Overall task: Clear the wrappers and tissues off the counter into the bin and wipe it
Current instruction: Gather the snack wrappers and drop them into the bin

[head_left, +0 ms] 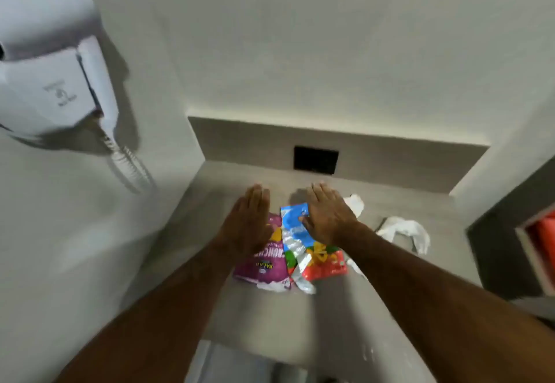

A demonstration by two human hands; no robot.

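Purple wrapper (264,262) — "UNCH", open hands (249,220) flanking

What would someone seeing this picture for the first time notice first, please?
The eye goes first to the bright snack wrappers in the middle of the grey counter: a purple wrapper, a blue-and-silver wrapper and an orange wrapper, with the left hand and right hand spread open over them. White crumpled tissues lie to their right, and a white wall-mounted hair dryer hangs at upper left.
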